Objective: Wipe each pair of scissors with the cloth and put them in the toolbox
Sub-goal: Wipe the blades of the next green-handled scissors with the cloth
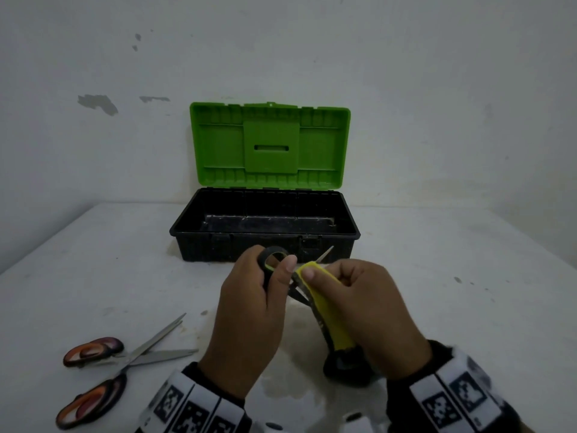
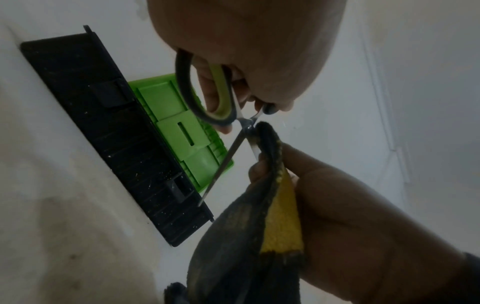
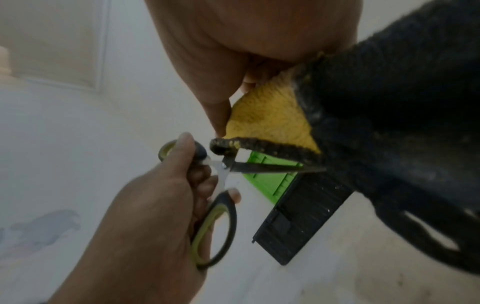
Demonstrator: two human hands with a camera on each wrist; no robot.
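Left hand fingers curled round green-handled scissors, blades apart. Right hand pinches cloth on one blade: wipe pivot to tip, off the edge. Orange scissors at 8 o'clock on table; open toolbox at 12.

1 scissor blade mostly hidden inside the cloth, apparently

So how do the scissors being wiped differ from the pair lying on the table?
The green-handled scissors are gripped in the left hand above the table, one blade wrapped in the cloth pinched by the right hand. The orange-handled scissors lie untouched on the table. Both have their blades spread open.
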